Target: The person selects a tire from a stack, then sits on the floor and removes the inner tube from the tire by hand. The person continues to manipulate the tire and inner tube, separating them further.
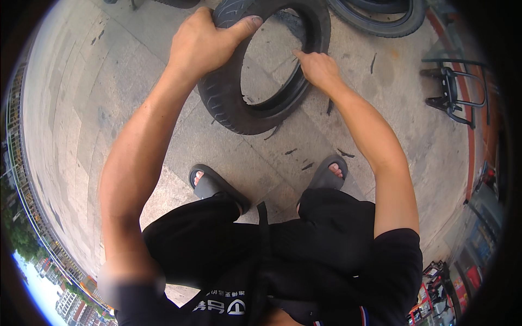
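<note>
A black rubber tyre (225,100) with a grooved tread is tilted in front of me, at the top of the view, with no wheel inside it. My left hand (204,43) is closed on its upper left side. The thumb lies across the sidewall, and the other fingers are partly hidden behind the tread. On the right side of the tyre, my right hand (319,69) grips the edge. One digit reaches over toward the central opening while the rest are curled against the outside.
More tyres (380,24) lie at the far right, partly cut off. A black metal stand (457,92) is by the right side. Dark rubber scraps (345,153) are scattered on the paving (136,65). My feet in grey slides (213,185) are just below the tyre. A railing (27,201) runs along the left.
</note>
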